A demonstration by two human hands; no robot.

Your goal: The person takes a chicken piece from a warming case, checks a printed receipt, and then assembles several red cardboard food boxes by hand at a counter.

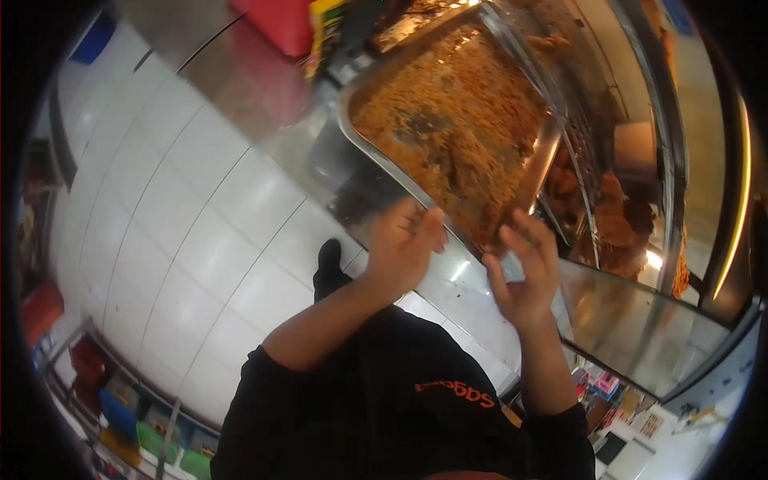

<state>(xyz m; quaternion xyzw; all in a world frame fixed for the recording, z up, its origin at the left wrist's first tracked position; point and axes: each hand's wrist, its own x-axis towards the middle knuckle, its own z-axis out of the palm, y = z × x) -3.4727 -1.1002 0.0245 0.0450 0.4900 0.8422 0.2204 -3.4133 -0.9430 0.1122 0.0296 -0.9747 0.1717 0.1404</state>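
A large metal tray holds a layer of orange-brown, crumbly food, with greyish patches where it is thinner. My left hand is beside the tray's near rim, its fingers bent and smeared by motion; nothing shows in it. Close to the tray's near right corner, my right hand has thumb and fingers apart and holds nothing I can see. Whether either hand touches the rim is hard to tell.
Right of the tray, a glass-fronted case contains brown pieces of food and metal racks. A red container stands on the steel counter at the upper left. White floor tiles spread out on the left. A steel ledge runs below the tray.
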